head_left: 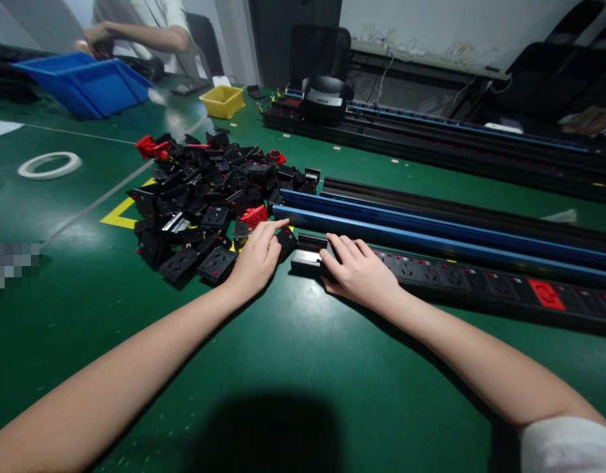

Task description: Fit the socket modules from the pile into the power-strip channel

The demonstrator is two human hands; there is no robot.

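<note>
Left hand grip pinches a black socket on the green bench, just beside the open end of the power strip. Right hand lies over that end; grip clamped or loose, cannot tell. Behind: socket pile, blue rails, yellow bin.

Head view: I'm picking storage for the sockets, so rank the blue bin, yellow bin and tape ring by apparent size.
1. Blue bin, plainly the largest.
2-3. Tape ring and yellow bin look about alike: the ring spans wider, the bin stands taller, so I won't rank them.
</note>
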